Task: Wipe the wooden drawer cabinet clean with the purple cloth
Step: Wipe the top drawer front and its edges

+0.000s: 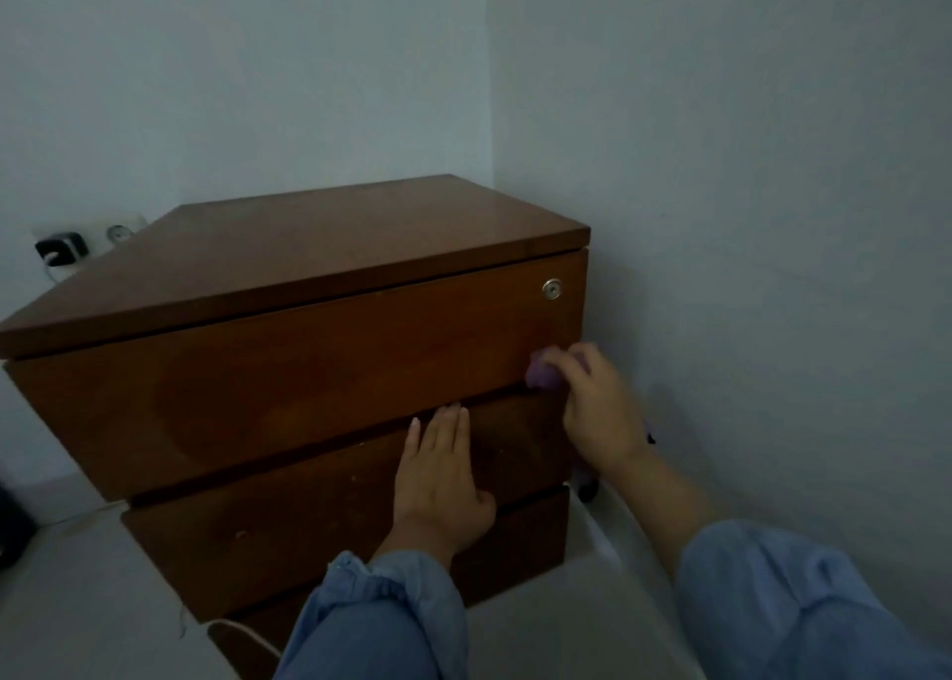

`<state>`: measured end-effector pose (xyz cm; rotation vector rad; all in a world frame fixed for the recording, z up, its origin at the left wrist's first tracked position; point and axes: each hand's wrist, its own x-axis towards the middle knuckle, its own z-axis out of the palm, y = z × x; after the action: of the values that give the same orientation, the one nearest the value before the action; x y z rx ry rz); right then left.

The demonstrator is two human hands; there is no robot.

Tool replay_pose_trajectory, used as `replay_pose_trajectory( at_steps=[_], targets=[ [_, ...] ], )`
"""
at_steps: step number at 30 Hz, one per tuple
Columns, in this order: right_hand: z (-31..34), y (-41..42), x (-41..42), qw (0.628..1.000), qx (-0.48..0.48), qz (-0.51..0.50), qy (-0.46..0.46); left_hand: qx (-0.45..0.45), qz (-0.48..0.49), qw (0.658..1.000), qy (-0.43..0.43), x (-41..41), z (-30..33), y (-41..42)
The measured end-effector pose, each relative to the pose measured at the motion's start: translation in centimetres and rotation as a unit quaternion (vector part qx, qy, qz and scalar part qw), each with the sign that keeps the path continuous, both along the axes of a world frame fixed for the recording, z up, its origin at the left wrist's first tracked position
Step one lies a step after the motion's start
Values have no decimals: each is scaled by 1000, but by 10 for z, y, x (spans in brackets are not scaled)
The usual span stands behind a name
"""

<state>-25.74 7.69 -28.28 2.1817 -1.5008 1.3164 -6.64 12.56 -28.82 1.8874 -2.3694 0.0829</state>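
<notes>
The wooden drawer cabinet (pixel 288 350) stood in a room corner, its right side close to the wall (pixel 747 190) with only a narrow gap. The right hand (pixel 600 411) was closed around the bunched purple cloth (pixel 541 375), pressing it on the top drawer's lower right corner. The left hand (pixel 440 478) lay open, flat on the second drawer front. A round metal lock (pixel 551 288) sat near the top drawer's upper right corner; the wood looked smooth and glossy.

Dim, bluish cast; soft overall; wide-angle bending at edges; faint sheen on cabinet top (pixel 360 236).
</notes>
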Motion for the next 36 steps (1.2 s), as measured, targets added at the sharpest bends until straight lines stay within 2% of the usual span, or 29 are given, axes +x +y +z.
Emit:
replay_pose_trajectory(
  at_steps=[3, 7, 14, 21, 25, 30, 33, 36],
  targets=[
    [47, -6, -11, 987, -80, -34, -134, 22, -22, 999, -20, -16, 4, -7],
    [82, -30, -15, 978, -74, -66, -182, 9, -17, 1000, 8, -21, 5, -12],
    [21, -36, -10, 971, -31, -62, -229, -29, -23, 999, 36, -19, -5, -14],
    [-11, -21, -7, 973, 71, -73, -208, -15, -18, 999, 39, -21, -5, -13],
    [-23, -1, 0, 969, 185, -65, -152, -1, -12, 1000, 26, -14, 3, -13],
    [-16, 22, 17, 959, 259, -44, -104, -29, 9, 1000, -5, 24, -4, 15],
    [-12, 22, 24, 944, 317, -58, -76, -31, 73, 997, -12, 56, -13, 37],
    [-15, 22, 33, 945, 326, -44, -6, -42, 132, 990, 0, 86, -17, 52]
  ],
)
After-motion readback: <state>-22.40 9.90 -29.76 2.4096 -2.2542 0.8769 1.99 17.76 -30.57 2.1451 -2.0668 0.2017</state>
